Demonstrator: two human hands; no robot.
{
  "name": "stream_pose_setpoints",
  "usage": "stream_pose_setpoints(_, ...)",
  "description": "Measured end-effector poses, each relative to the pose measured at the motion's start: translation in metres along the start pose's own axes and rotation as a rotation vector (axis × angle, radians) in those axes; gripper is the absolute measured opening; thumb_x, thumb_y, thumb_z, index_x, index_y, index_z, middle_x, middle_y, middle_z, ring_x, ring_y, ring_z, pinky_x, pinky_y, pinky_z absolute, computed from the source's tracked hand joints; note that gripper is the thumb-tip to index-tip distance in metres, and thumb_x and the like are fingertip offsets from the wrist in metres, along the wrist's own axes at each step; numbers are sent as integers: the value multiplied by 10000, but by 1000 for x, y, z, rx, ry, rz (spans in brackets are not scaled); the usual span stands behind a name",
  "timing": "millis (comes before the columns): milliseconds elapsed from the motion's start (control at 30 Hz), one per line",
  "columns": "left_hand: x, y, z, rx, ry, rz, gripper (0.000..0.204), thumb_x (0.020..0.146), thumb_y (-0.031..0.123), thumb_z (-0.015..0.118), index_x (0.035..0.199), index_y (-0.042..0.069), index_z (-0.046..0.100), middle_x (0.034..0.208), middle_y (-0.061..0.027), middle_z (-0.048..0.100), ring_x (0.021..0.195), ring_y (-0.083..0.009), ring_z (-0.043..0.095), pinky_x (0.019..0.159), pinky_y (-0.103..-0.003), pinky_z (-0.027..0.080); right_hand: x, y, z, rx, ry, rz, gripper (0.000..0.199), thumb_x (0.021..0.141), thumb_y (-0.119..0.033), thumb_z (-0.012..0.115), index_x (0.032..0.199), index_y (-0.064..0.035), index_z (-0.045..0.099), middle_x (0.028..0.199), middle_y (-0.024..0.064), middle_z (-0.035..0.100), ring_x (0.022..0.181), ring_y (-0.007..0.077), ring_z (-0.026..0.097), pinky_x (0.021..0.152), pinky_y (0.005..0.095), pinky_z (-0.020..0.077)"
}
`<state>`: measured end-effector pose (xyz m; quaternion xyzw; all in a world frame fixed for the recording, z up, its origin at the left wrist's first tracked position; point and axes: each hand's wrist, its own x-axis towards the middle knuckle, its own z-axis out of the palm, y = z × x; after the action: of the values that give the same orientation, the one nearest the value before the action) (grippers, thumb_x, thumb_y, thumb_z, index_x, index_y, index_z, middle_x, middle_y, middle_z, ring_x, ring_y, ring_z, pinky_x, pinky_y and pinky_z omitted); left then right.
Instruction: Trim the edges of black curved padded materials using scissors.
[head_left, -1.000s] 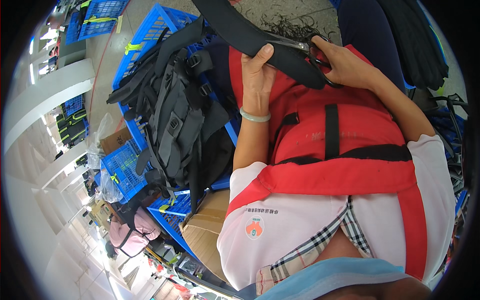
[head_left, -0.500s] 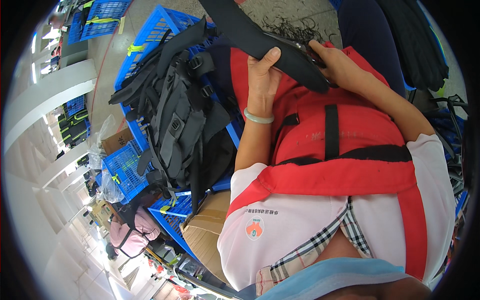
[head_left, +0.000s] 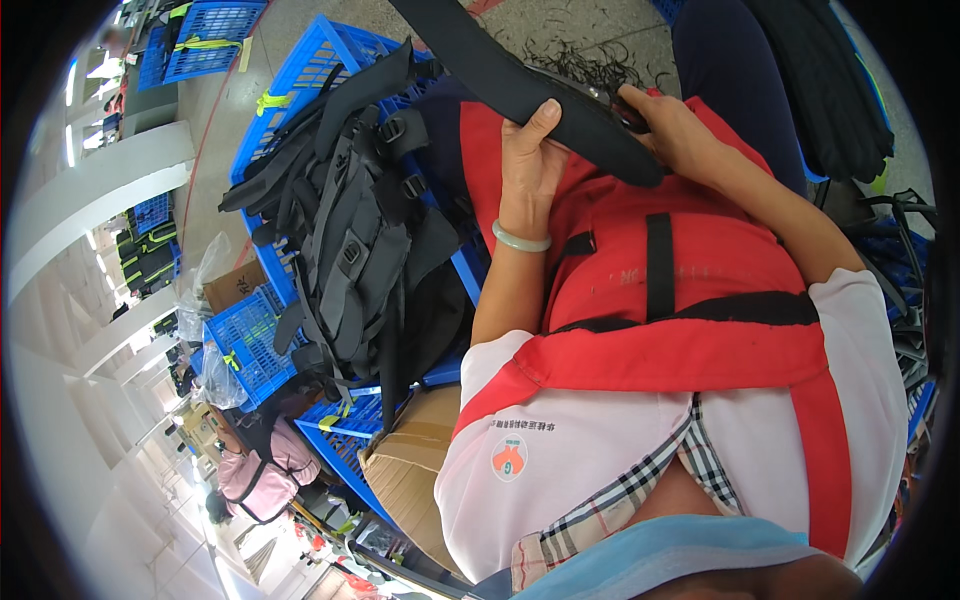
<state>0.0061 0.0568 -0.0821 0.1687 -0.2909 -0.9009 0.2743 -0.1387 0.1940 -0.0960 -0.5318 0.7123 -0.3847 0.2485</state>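
A long black padded strap [head_left: 500, 85] stretches from the top edge across the red apron to a rounded end near my right hand. My left hand [head_left: 535, 145] grips its near edge, thumb on top and the other fingers underneath. My right hand [head_left: 680, 135] is closed on what look like dark-handled scissors [head_left: 625, 110], held against the strap's far edge. The strap hides most of the blades, so I cannot tell whether they touch it.
To the left, a blue plastic crate [head_left: 300, 75] is heaped with black straps with buckles [head_left: 350, 230]. A cardboard box [head_left: 415, 460] stands below it. Black scraps [head_left: 590, 70] litter the floor ahead. Black padded pieces [head_left: 820, 90] hang at the right. Another person [head_left: 265, 460] is at lower left.
The strap and my left hand have shifted very slightly. Both hands keep their hold.
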Motion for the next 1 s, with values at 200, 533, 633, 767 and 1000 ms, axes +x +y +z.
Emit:
stream_pose_setpoints(200,-1,-2,-2,-20,10,-27,270,822,11,688,1073,6,587,986,-106,661,903,-242,666,824,-375,565,1,2,4,20,-39,63,297,838,-137,659,1020,-6,464,732,239,600,738,421,613,620,452,454)
stream_pose_setpoints(533,-3,-10,-6,-65,31,-74,233,838,-2,668,1058,14,592,989,-96,657,901,-226,658,831,-359,555,1,10,3,56,-10,74,283,848,-177,668,994,-5,496,756,198,616,716,347,626,612,393,469)
stream_pose_setpoints(633,-1,-12,-10,-35,-5,-61,220,839,3,673,1045,23,598,982,-82,656,880,-209,655,828,-343,547,5,1,-9,366,-20,242,272,863,-207,681,976,-9,534,716,89,622,648,211,616,583,331,468)
stream_pose_setpoints(767,-2,-16,-10,-14,39,-19,214,842,18,682,1040,24,603,983,-66,653,872,-193,645,830,-323,535,1,-23,-13,645,-88,154,270,875,-241,693,963,-21,564,775,-3,584,713,108,565,617,261,445)
stream_pose_setpoints(1000,1,3,-23,570,200,338,335,840,41,707,1134,2,549,1032,-42,610,963,-143,586,877,-271,466,8,-34,-57,113,-265,-44,243,760,-39,655,974,-32,539,812,163,585,733,319,552,674,363,448)
